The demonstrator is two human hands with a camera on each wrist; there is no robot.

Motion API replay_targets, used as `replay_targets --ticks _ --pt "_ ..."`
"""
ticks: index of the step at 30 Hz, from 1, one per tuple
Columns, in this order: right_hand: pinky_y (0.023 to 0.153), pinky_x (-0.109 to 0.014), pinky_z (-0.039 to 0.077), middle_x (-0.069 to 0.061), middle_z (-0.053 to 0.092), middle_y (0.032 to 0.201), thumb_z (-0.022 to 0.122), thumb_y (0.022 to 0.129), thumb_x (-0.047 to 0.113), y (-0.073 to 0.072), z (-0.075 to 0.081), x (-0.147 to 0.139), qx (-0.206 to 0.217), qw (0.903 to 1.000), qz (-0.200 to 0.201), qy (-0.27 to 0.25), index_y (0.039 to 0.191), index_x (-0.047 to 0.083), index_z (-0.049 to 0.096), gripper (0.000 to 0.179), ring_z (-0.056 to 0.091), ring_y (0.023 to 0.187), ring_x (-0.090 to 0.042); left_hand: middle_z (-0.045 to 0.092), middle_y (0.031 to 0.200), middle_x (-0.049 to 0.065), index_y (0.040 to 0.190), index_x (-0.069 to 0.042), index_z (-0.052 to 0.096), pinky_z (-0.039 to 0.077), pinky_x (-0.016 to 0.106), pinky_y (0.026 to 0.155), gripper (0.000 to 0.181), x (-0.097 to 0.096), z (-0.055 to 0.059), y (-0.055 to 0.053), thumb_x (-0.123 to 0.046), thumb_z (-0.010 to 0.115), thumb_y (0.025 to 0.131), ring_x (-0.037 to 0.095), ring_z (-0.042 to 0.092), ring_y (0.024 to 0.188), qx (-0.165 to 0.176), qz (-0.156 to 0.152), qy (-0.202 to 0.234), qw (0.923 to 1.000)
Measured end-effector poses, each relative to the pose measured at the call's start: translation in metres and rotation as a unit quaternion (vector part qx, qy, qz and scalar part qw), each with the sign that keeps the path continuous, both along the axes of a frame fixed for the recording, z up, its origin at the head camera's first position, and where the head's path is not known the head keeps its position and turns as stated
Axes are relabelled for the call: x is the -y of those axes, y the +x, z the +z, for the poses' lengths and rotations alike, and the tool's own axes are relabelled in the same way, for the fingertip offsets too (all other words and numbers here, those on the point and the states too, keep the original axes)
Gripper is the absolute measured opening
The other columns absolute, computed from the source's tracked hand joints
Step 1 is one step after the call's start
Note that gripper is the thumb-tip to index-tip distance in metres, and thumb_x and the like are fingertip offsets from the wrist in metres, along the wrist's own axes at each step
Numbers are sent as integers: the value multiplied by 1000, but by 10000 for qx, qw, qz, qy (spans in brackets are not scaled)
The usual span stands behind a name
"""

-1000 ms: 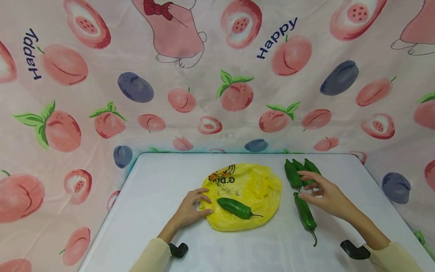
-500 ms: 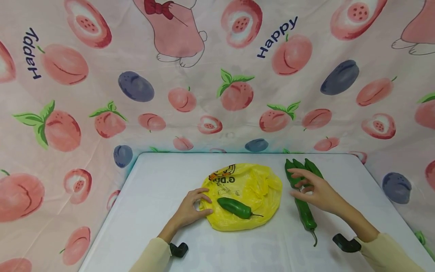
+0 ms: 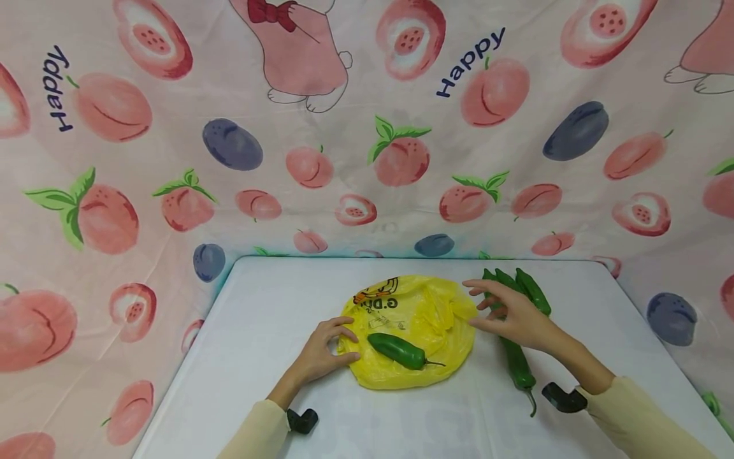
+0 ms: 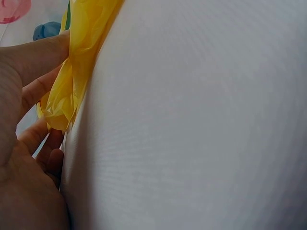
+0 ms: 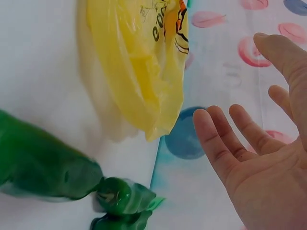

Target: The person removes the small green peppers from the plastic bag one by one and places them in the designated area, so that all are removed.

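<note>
A yellow plastic bag with dark printing lies spread on the white table. One green pepper rests on top of it, its stem pointing right. At the bag's left edge is my left hand, thumb and fingers spread in a loose curve and touching the plastic. My right hand hovers with parted fingers at the bag's right edge, holding nothing; the right wrist view shows a gap between these fingers and the bag. Behind and below this hand lie more green peppers, partly hidden by it.
Several peppers lie together at the back right of the white table. A fruit-patterned cloth hangs behind the table and along its sides. Each wrist carries a small black device.
My right hand has moved left from over the peppers to the bag's right edge, still empty. The left hand, the bag and the peppers have stayed in place.
</note>
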State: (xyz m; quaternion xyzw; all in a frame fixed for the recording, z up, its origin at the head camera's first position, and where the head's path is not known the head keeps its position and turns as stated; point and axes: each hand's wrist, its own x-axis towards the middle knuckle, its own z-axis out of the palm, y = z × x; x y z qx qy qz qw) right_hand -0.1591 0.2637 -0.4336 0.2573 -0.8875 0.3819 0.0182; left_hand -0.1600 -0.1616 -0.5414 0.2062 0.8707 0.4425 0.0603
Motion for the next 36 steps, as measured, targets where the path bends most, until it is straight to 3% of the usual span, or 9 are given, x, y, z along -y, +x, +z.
replay_targets --ticks 4,9,16,26,36 --pt "79 -36 61 -14 64 127 82 90 22 -4 1 8 66 9999 87 32 146 10 52 64 68 98 -31 54 148 1 101 -32 72 29 62 116 22 0 0 0 -37 86 84 31 42 140 -10 24 15 10000" --pt "81 -37 61 -12 63 127 82 90 24 -8 4 19 171 9994 299 46 146 12 52 64 68 99 -26 54 148 1 101 -30 73 28 62 116 22 0 1 1 -35 86 84 31 42 140 -4 30 26 10000" --pt "84 -41 60 -15 62 131 82 90 22 -15 4 38 486 9967 656 34 147 11 51 67 67 103 -36 54 148 2 101 -30 74 28 62 116 22 0 1 1 -35 86 84 32 42 140 9 10 62 10000" --pt "84 -47 60 -11 60 129 79 92 27 -24 -2 65 878 9908 1029 53 148 16 51 63 65 104 -34 54 148 2 102 -29 74 28 62 116 22 1 -1 0 -35 86 84 32 41 141 -45 -3 60 10000" --pt "83 -45 60 -10 62 128 79 93 25 -28 -10 88 1107 9848 1317 236 147 17 52 61 66 104 -35 54 148 1 101 -28 74 28 62 116 22 0 0 0 -36 86 84 31 41 140 31 54 56 10000"
